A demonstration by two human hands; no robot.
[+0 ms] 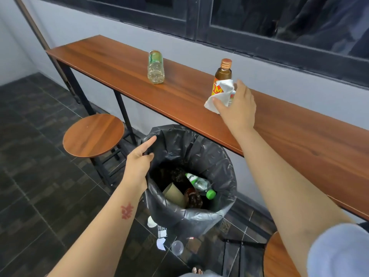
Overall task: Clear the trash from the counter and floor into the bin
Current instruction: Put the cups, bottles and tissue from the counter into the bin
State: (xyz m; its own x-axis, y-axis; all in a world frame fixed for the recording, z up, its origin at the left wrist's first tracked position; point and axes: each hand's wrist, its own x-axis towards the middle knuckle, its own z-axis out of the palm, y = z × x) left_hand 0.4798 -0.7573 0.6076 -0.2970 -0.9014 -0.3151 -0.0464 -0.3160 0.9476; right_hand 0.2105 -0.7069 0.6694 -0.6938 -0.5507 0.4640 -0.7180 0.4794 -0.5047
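A bin lined with a black bag (201, 211) stands under the wooden counter (123, 62); inside lie a green-capped bottle (200, 184), a paper cup and a dark bottle. My left hand (137, 166) grips the bag's rim at its left side. My right hand (237, 108) is over the counter, closed on a crumpled white tissue (221, 92). Just behind the tissue stands a brown bottle with an orange label (223, 73). A clear plastic bottle (155, 66) stands farther left on the counter. On the floor by the bin lie white paper scraps (160, 243), a small carton (162, 231) and a clear plastic lid (177, 247).
A round wooden stool (92, 134) stands left of the bin, and part of another stool (279, 258) shows at the lower right. A grey wall with dark window frames (199, 19) runs behind the counter. The floor has dark tiles. My foot (197, 270) shows at the bottom edge.
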